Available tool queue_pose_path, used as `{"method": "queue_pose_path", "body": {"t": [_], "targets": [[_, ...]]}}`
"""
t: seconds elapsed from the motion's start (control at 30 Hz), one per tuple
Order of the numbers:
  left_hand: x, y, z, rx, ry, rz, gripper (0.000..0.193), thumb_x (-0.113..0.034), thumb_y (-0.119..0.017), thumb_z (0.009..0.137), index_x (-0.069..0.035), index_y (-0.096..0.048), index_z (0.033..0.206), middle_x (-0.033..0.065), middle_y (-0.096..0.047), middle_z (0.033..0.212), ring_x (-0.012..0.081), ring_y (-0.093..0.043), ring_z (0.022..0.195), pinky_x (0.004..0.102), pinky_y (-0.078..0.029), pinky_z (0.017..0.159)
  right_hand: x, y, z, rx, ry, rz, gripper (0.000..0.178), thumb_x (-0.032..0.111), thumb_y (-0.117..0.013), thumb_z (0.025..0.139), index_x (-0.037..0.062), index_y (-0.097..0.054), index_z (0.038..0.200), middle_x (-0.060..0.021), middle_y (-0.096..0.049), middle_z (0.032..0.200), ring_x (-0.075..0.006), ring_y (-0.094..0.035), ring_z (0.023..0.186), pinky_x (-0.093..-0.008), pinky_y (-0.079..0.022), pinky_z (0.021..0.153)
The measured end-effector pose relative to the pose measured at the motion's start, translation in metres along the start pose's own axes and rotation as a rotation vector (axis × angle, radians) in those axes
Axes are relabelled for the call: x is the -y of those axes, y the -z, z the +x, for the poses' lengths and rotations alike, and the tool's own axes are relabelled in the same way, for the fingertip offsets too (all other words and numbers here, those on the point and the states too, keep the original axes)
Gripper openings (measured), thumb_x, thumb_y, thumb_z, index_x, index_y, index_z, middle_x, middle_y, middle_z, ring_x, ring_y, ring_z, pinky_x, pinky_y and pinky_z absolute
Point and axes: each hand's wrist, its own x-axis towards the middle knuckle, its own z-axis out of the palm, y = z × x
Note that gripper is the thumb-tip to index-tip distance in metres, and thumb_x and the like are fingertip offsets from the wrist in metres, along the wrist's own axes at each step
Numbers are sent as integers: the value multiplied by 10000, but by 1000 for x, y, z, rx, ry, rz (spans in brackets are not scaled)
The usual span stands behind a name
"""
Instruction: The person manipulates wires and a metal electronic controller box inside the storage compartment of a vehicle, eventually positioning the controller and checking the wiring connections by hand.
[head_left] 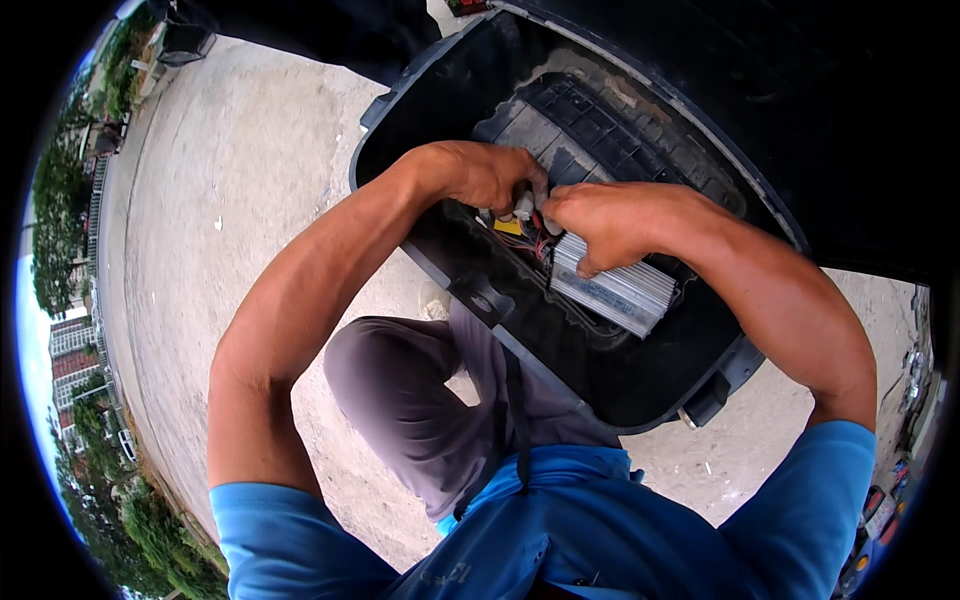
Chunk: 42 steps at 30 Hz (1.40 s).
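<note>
Both of my arms reach into a black plastic tub (640, 385). My left hand (490, 178) is closed, its thumb and fingers pinching a small white wire connector (523, 206). Beside it, almost touching, my right hand (625, 222) pinches at the same bundle; what sits between its fingertips is hidden. Below my right hand lies a silver finned metal box (620, 290), slanting across the tub floor. Thin red and dark wires (540, 243) run from the box's near-left end toward the connector. A yellow label (508, 227) shows under my left hand.
The tub's raised rim (440, 270) curves close under my left forearm. A latch-like black part (707, 400) juts from its near right corner. My bent knee (390, 370) is against the near side. Pale concrete ground (250, 150) spreads left; coloured items (875, 530) lie far right.
</note>
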Motion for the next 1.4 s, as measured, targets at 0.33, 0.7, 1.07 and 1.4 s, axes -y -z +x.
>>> {"method": "queue_pose_path", "body": {"t": [0.33, 0.7, 1.07, 1.4], "targets": [[15, 12, -10, -91, -4, 92, 467, -143, -818, 838, -64, -683, 1278, 169, -760, 1057, 355, -714, 1038, 417, -536, 874, 0, 7, 0, -37, -82, 117, 613, 209, -838, 822, -90, -603, 1303, -276, -671, 1279, -381, -656, 1222, -419, -537, 1006], [15, 11, -5, -144, -40, 117, 394, -164, -815, 862, 0, -708, 1203, 201, -741, 1099, 375, -692, 1097, 420, -526, 936, -1, -7, 27, -107, -268, 898, 380, 131, -683, 1001, -105, -605, 1288, -193, -723, 1145, -242, -720, 935, -333, -591, 784], [13, 12, -3, -154, -103, 68, 325, -26, -791, 815, 21, -688, 1120, 179, -751, 1033, 341, -708, 1047, 409, -541, 916, -14, -3, 27, -192, -168, 1035, 167, 31, -633, 1005, -103, -668, 1098, -147, -728, 970, -159, -687, 792, -282, -563, 682], [5, 12, -9, -188, -121, 81, 389, 48, -782, 781, 11, -668, 1151, 184, -749, 1086, 334, -709, 1080, 417, -546, 939, -11, -2, 27, -245, -128, 975, 121, 23, -697, 949, -99, -693, 944, -123, -705, 828, -165, -663, 693, -309, -543, 626]]}}
